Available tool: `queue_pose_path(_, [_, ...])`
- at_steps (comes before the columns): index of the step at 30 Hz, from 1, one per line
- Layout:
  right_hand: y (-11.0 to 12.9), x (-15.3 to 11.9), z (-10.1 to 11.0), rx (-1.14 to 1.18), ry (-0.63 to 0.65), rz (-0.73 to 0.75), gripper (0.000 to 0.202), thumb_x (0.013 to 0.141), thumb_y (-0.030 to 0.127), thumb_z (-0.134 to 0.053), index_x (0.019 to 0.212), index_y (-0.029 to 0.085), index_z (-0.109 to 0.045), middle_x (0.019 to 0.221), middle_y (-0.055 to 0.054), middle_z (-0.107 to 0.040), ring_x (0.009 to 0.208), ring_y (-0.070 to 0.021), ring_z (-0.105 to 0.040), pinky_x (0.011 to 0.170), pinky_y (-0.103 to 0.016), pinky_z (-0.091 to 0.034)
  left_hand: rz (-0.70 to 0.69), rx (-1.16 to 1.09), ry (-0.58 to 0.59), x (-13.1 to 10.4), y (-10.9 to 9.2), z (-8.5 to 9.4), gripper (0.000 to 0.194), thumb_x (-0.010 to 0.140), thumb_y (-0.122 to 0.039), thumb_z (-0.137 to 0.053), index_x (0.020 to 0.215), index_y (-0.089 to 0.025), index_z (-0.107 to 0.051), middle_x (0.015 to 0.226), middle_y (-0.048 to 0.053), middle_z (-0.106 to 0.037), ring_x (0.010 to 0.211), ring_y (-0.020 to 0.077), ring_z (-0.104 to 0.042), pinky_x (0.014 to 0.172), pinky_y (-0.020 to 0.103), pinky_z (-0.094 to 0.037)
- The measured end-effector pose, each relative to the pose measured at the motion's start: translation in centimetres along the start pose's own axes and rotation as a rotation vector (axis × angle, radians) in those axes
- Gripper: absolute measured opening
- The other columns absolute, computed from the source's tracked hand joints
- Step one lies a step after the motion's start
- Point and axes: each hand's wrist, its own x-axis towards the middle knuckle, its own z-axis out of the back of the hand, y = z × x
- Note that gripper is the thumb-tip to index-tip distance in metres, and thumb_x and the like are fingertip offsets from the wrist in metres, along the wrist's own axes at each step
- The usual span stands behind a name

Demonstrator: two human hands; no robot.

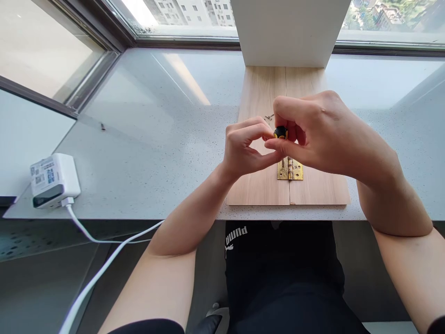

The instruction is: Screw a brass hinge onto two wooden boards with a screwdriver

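My right hand (309, 125) grips a screwdriver by its black and yellow handle (281, 132), seen almost end-on from above. The shaft is hidden under the handle and fingers. Close against it, my left hand (248, 144) is closed in a pinch, thumb and forefinger curving in below the handle; whatever sits between their tips is hidden. Just under both hands a brass hinge (290, 169) lies across the seam of two light wooden boards (257, 190). Part of the hinge is covered by the hands. Several small screws (269, 117) lie on the left board behind my fingers.
A tall white panel (288, 32) stands at the boards' far end. On the speckled white counter (156, 162), a white charger box (55, 181) with a white cable (104, 273) sits at left. A small dark object (103, 126) lies farther back. Windows border the counter.
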Motion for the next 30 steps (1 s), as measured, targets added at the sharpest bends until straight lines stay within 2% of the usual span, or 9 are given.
queue_pose_path(5, [0.1, 0.1, 0.1, 0.017, 0.006, -0.012, 0.038, 0.112, 0.045, -0.078, 0.089, 0.028, -0.053, 0.077, 0.001, -0.064, 0.07, -0.0208, -0.054, 0.072, -0.039, -0.041, 0.032, -0.018, 0.066, 0.5, -0.1, 0.4, 0.048, 0.099, -0.071, -0.101, 0.093, -0.028, -0.08, 0.083, -0.002, -0.073, 0.07, 0.0169, -0.07, 0.064, 0.032, -0.06])
queue_pose_path(9, [0.2, 0.3, 0.0, 0.028, -0.001, -0.04, 0.047, 0.109, 0.044, -0.083, 0.084, 0.029, -0.046, 0.074, 0.003, -0.061, 0.069, -0.0197, -0.052, 0.072, -0.039, -0.039, 0.022, -0.162, 0.132, 1.2, -0.5, 0.7, 0.044, 0.107, -0.071, -0.093, 0.099, -0.028, -0.085, 0.085, 0.001, -0.077, 0.068, 0.0174, -0.071, 0.062, 0.032, -0.059])
queue_pose_path(12, [0.1, 0.2, -0.2, 0.02, -0.027, -0.036, 0.047, 0.11, 0.051, -0.084, 0.086, 0.029, -0.051, 0.073, 0.001, -0.061, 0.07, -0.0208, -0.053, 0.07, -0.039, -0.036, 0.064, -0.253, 0.23, 1.6, -0.5, 1.2, 0.045, 0.112, -0.069, -0.089, 0.098, -0.026, -0.085, 0.082, 0.002, -0.077, 0.066, 0.0166, -0.071, 0.059, 0.03, -0.058])
queue_pose_path(15, [-0.1, 0.0, -0.1, 0.008, 0.013, 0.003, 0.039, 0.113, 0.054, -0.079, 0.092, 0.029, -0.059, 0.078, 0.0, -0.064, 0.073, -0.0223, -0.057, 0.071, -0.04, -0.038, 0.102, -0.315, 0.274, 1.8, -0.2, 1.5, 0.047, 0.111, -0.072, -0.089, 0.098, -0.027, -0.086, 0.082, 0.003, -0.078, 0.067, 0.0184, -0.074, 0.059, 0.031, -0.06])
queue_pose_path(20, [-0.3, -0.5, 0.9, 0.056, 0.069, 0.116, 0.011, 0.113, 0.031, -0.067, 0.104, 0.029, -0.073, 0.097, -0.003, -0.076, 0.082, -0.0232, -0.067, 0.079, -0.041, -0.05, 0.133, -0.398, 0.246, 1.7, 0.1, 1.4, 0.042, 0.104, -0.071, -0.097, 0.097, -0.031, -0.088, 0.086, 0.003, -0.08, 0.077, 0.0228, -0.081, 0.066, 0.037, -0.068])
queue_pose_path(23, [-0.7, -0.4, 1.2, 0.092, 0.069, 0.14, 0.017, 0.112, 0.027, -0.065, 0.105, 0.031, -0.08, 0.1, -0.004, -0.079, 0.084, -0.0224, -0.069, 0.082, -0.041, -0.054, 0.149, -0.427, 0.241, 1.6, 0.0, 1.2, 0.04, 0.101, -0.068, -0.101, 0.094, -0.031, -0.087, 0.085, 0.002, -0.078, 0.08, 0.0234, -0.083, 0.067, 0.038, -0.07])
queue_pose_path(27, [-1.0, -0.2, 0.9, 0.128, 0.071, 0.142, 0.018, 0.11, 0.027, -0.068, 0.1, 0.034, -0.082, 0.09, 0.0, -0.079, 0.082, -0.0223, -0.069, 0.082, -0.04, -0.056, 0.109, -0.408, 0.239, 1.5, -0.2, 0.8, 0.041, 0.103, -0.067, -0.1, 0.094, -0.03, -0.084, 0.084, 0.0, -0.077, 0.078, 0.0229, -0.082, 0.067, 0.038, -0.07])
queue_pose_path(30, [-0.8, -0.1, 0.8, 0.141, 0.098, 0.128, 0.016, 0.109, 0.027, -0.069, 0.099, 0.034, -0.08, 0.085, 0.002, -0.077, 0.079, -0.0218, -0.067, 0.083, -0.04, -0.057, 0.073, -0.319, 0.172, 1.3, -0.4, 0.2, 0.056, 0.096, -0.078, -0.102, 0.089, -0.028, -0.078, 0.081, -0.001, -0.076, 0.074, 0.0221, -0.08, 0.064, 0.038, -0.069])
